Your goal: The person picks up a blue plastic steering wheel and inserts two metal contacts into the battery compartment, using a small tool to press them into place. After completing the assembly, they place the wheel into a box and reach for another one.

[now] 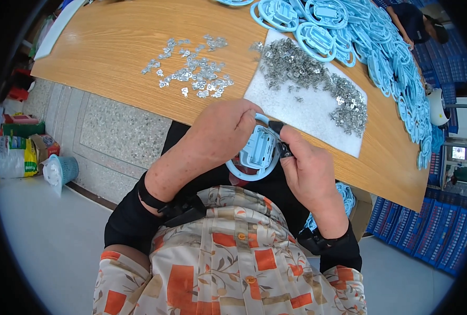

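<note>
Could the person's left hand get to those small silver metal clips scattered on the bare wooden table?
Probably yes: the scattered silver metal clips lie uncovered just beyond the left hand, but it now grips the light blue plastic ring piece.

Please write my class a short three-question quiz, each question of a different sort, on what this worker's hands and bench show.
1. True or false: the left hand grips the light blue plastic ring part.
2. Where does the denser heap of small metal clips lie? A) on the white sheet B) on the bare wooden table C) on the floor
3. Fill in: the right hand presses a small ____ tool against the part.

Key: 1 true; 2 A; 3 black.
</note>
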`<state>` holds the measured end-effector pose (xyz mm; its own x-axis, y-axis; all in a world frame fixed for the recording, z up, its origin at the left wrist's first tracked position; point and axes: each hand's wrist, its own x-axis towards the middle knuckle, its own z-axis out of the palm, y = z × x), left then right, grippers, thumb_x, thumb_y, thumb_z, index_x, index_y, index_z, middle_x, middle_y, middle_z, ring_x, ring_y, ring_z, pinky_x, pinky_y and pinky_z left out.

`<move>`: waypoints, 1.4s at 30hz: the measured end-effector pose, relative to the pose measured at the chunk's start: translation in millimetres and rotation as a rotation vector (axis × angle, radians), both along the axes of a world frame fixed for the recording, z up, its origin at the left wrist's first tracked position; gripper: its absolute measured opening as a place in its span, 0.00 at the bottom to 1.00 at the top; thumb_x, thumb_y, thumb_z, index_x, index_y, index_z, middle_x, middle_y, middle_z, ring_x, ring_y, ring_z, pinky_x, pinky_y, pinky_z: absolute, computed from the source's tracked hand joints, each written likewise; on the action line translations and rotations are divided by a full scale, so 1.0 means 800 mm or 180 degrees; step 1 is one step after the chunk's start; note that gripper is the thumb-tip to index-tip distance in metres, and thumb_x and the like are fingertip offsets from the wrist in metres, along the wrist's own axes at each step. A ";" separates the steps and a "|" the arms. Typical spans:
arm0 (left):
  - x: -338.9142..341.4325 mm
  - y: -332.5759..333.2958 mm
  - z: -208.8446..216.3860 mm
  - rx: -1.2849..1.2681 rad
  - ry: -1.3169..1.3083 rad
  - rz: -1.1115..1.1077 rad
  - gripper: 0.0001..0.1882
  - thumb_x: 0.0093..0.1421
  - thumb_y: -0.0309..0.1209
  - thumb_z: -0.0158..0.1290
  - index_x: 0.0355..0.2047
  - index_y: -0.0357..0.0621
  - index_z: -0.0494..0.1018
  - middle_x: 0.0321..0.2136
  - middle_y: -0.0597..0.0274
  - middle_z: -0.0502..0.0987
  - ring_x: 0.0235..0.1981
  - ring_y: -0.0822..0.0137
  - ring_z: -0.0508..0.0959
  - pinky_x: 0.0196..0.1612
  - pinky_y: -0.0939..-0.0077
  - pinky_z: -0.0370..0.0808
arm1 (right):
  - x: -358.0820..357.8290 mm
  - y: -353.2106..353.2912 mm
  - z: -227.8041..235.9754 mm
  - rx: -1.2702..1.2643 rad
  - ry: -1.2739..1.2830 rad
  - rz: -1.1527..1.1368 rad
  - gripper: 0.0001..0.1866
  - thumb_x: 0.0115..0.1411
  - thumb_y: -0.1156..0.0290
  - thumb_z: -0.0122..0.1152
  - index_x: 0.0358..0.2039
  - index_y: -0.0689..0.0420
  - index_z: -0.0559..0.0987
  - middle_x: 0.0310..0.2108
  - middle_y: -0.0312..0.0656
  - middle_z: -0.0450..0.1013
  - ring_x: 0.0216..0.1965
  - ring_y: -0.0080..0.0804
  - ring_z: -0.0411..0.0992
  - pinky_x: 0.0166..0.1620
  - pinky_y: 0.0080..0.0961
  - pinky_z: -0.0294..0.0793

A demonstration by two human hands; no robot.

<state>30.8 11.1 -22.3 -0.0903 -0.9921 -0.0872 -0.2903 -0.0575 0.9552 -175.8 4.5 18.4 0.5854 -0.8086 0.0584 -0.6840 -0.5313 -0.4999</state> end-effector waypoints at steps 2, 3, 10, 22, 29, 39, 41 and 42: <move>0.000 0.000 0.002 -0.0041 -0.0026 -0.0013 0.17 0.69 0.30 0.41 0.44 0.32 0.76 0.23 0.58 0.77 0.18 0.71 0.77 0.20 0.75 0.74 | -0.003 -0.001 0.002 -0.0110 -0.0053 0.0087 0.22 0.50 0.81 0.63 0.47 0.53 0.76 0.31 0.45 0.76 0.30 0.47 0.77 0.31 0.37 0.75; 0.000 0.000 0.002 -0.0040 -0.0022 -0.0013 0.17 0.69 0.30 0.41 0.44 0.32 0.76 0.23 0.58 0.77 0.18 0.71 0.77 0.20 0.75 0.74 | -0.003 -0.001 0.003 -0.0221 -0.0112 0.0176 0.22 0.49 0.84 0.62 0.46 0.56 0.77 0.31 0.48 0.77 0.29 0.47 0.77 0.32 0.34 0.76; -0.001 -0.001 0.004 0.0047 -0.0017 -0.0025 0.17 0.69 0.30 0.41 0.44 0.32 0.76 0.24 0.58 0.78 0.18 0.71 0.77 0.20 0.76 0.74 | -0.002 0.000 0.002 -0.0380 -0.0093 0.0129 0.21 0.48 0.85 0.63 0.45 0.56 0.78 0.30 0.46 0.77 0.29 0.45 0.77 0.31 0.34 0.76; 0.000 0.000 -0.002 0.0019 -0.0087 0.0004 0.16 0.69 0.31 0.41 0.43 0.34 0.77 0.25 0.58 0.78 0.20 0.70 0.78 0.23 0.75 0.75 | -0.001 0.008 0.005 -0.0590 0.0479 0.0414 0.26 0.44 0.81 0.65 0.47 0.53 0.77 0.29 0.42 0.76 0.28 0.45 0.76 0.29 0.35 0.75; 0.000 0.000 0.001 -0.0033 0.0017 -0.0012 0.17 0.69 0.30 0.40 0.44 0.31 0.77 0.22 0.60 0.78 0.18 0.72 0.76 0.21 0.77 0.75 | -0.010 0.008 -0.004 -0.0109 -0.0043 0.0167 0.25 0.46 0.82 0.64 0.48 0.57 0.74 0.30 0.45 0.76 0.29 0.47 0.76 0.31 0.36 0.75; 0.000 -0.001 -0.002 -0.0002 -0.0004 -0.0003 0.17 0.68 0.30 0.41 0.43 0.30 0.77 0.23 0.60 0.78 0.18 0.72 0.77 0.20 0.78 0.74 | -0.001 0.003 0.009 -0.0825 0.0378 0.0272 0.15 0.51 0.75 0.66 0.41 0.51 0.79 0.22 0.39 0.69 0.25 0.41 0.74 0.26 0.36 0.72; 0.001 -0.001 -0.003 -0.0045 0.0021 -0.0014 0.17 0.68 0.30 0.41 0.43 0.30 0.77 0.23 0.59 0.78 0.18 0.72 0.77 0.20 0.78 0.74 | -0.001 0.003 0.009 -0.0741 0.0351 0.0256 0.16 0.51 0.75 0.66 0.42 0.50 0.79 0.22 0.39 0.70 0.25 0.41 0.74 0.26 0.36 0.72; 0.001 -0.001 -0.002 -0.0044 0.0022 -0.0015 0.17 0.68 0.30 0.41 0.43 0.30 0.77 0.23 0.59 0.78 0.18 0.72 0.77 0.20 0.78 0.74 | -0.002 0.003 0.009 -0.0660 0.0325 0.0230 0.16 0.51 0.75 0.66 0.42 0.49 0.79 0.22 0.39 0.70 0.25 0.41 0.74 0.26 0.36 0.72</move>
<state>31.3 10.5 -24.3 -0.0956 -0.9928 -0.0729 -0.2838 -0.0430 0.9579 -177.1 7.2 25.6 0.6528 -0.7412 0.1564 -0.6818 -0.6648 -0.3051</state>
